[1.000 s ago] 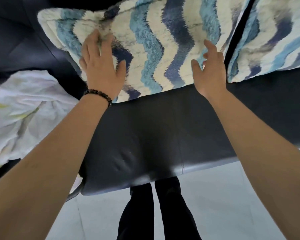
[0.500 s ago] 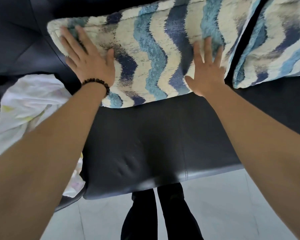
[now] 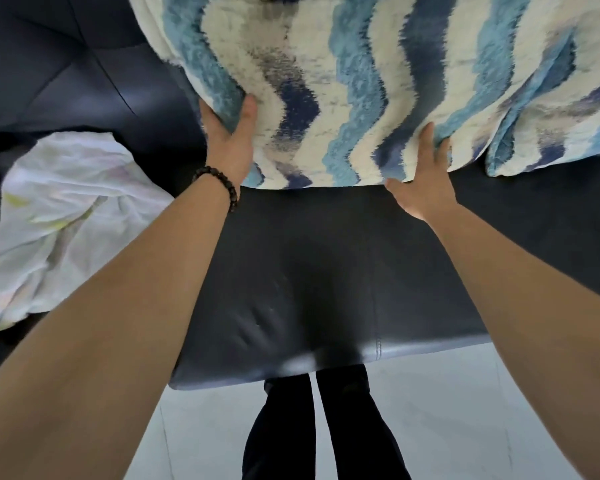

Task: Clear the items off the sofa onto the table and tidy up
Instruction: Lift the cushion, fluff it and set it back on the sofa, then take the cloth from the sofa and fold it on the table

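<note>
Both hands clutch one cushion (image 3: 326,81): left hand (image 3: 230,140) wraps its lower left corner, thumb in front; right hand (image 3: 425,181) pinches its lower edge. Fuzzy, with wavy blue, navy and cream stripes, it stands at the back of the sofa (image 3: 309,271) seat, touching a matching second cushion (image 3: 568,116) on its right. Left lies a crumpled white cloth (image 3: 66,209). Sofa is dark, smooth leather; floor (image 3: 447,410) is pale tile.

**Hidden and cut off**

The cushion (image 3: 343,81) runs past the top edge. Fingers of the left hand (image 3: 227,143) are tucked behind it, out of sight. A second cushion (image 3: 561,133) and white cloth (image 3: 59,216) are cropped by the side edges.
</note>
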### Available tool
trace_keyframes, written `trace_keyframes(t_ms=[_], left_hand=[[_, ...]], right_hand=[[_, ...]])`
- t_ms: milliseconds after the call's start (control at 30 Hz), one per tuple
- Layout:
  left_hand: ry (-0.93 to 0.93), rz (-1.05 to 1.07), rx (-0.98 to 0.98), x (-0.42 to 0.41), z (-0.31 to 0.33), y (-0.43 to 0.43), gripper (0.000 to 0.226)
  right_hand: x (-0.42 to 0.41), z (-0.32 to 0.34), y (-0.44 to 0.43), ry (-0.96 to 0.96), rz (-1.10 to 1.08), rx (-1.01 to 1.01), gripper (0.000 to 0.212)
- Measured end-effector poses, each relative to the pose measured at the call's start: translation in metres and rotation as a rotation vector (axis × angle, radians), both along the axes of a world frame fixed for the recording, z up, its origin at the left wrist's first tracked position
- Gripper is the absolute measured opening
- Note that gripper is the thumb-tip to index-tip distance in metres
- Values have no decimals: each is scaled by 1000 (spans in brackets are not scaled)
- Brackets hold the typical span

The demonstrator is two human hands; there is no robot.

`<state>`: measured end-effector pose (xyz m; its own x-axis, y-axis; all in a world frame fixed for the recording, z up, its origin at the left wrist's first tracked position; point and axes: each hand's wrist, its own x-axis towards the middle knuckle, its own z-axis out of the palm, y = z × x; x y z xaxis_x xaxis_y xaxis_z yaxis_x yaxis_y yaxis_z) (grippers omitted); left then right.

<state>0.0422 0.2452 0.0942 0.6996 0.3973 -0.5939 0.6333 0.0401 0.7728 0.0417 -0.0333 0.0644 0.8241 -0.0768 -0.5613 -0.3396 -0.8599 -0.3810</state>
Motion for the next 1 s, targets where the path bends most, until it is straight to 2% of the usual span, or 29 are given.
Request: trace_keyframes(t_ms=[100,133,200,267,333,367,433,533,633,767,867,1000], left_hand=[[124,5,186,-14,-10,7,94],[136,9,347,-19,-7,6,90],[-14,2,766,-29,1,-1,82],[-249,-210,1133,-35,1,-5,73],[-299,-628,1308,-34,-7,-5,67],[-257,-791,1308,-32,-13,-4,66],[-139,-910,1249,-26,-23,1,68],[-91,-884,1215,-22,-28,-1,71],[-92,-874,1164,-27,-21,-4,69],[-183,-713,984,-69,2,-14,60],[-246,-525,866,-128,39,-26,52],[-162,-393,717,-209,97,-33,53]], right_hand=[[7,5,4,-16,-24,42,83],[9,7,6,-70,-67,35,76],[11,11,9,-288,-117,-46,67],[14,14,15,-490,-31,-157,70],[17,12,20,-559,115,-222,75],[20,8,22,-533,186,-235,77],[25,0,23,-433,287,-249,81],[24,-5,19,-380,336,-282,84],[16,1,17,-364,324,-209,80],[-22,25,13,-306,242,-36,67],[-78,59,15,-352,217,39,62],[-158,107,22,-329,160,157,55]])
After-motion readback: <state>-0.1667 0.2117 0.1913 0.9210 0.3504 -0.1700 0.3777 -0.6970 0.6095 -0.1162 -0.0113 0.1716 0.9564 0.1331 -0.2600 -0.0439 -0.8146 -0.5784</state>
